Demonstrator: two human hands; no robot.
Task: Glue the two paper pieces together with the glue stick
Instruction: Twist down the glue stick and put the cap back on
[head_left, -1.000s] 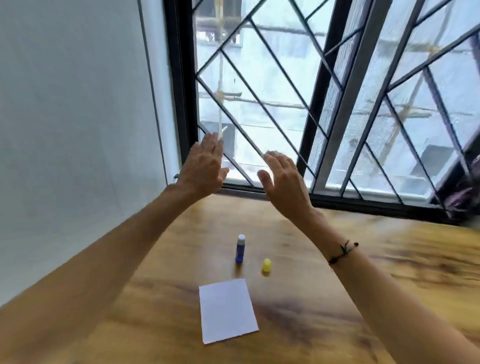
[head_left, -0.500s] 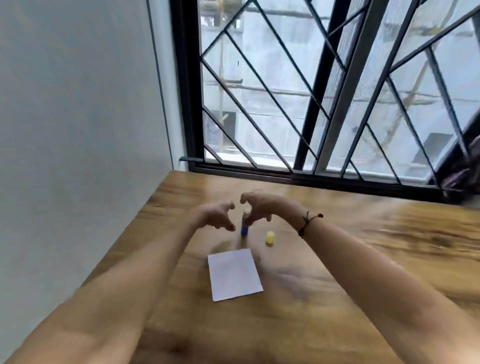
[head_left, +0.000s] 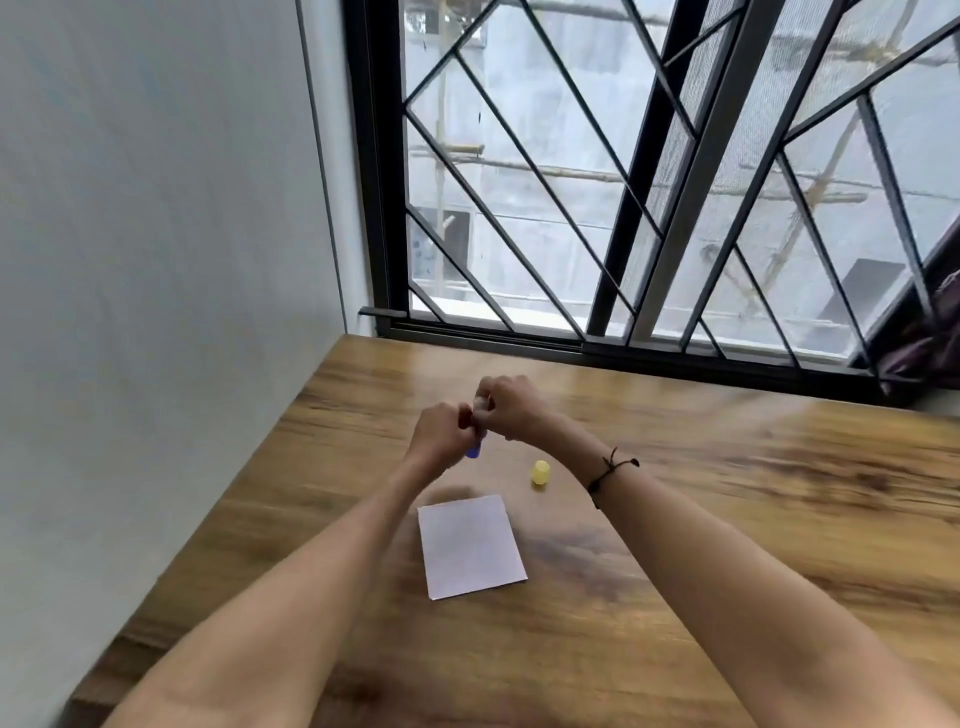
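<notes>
Glue stick (head_left: 473, 450): blue tube held off the wooden table (head_left: 727, 467), above and just beyond the far left corner of the white paper; only its blue lower end shows below the left hand, the rest hidden inside both hands.
Left hand (head_left: 440, 432): fingers curled round the body of the glue stick, gripping it; back of the hand faces the camera.
Right hand (head_left: 506, 405): fingers curled and pinching the upper end of the glue stick, touching the left hand; whether a cap sits on that end cannot be told, as the fingers cover it.
Paper (head_left: 470, 545): one white rectangular sheet lies flat on the table, nearer the camera than the glue stick, its long edges a little skewed; whether it is one piece or two stacked cannot be told.
Yellow cap (head_left: 540, 473): small yellow rounded piece stands on the table just beyond the far right corner of the paper, right of the glue stick and apart from both hands.
Bracelet (head_left: 610, 470): dark cord with a knot round the right wrist, right of the yellow cap.
Table: wood-grain top, reaching beyond the paper to the window frame.
Window (head_left: 649, 182): black frame with diagonal bars, beyond the paper at the table's far edge.
Wall (head_left: 156, 260): plain pale surface left of the paper, along the table's left edge.
</notes>
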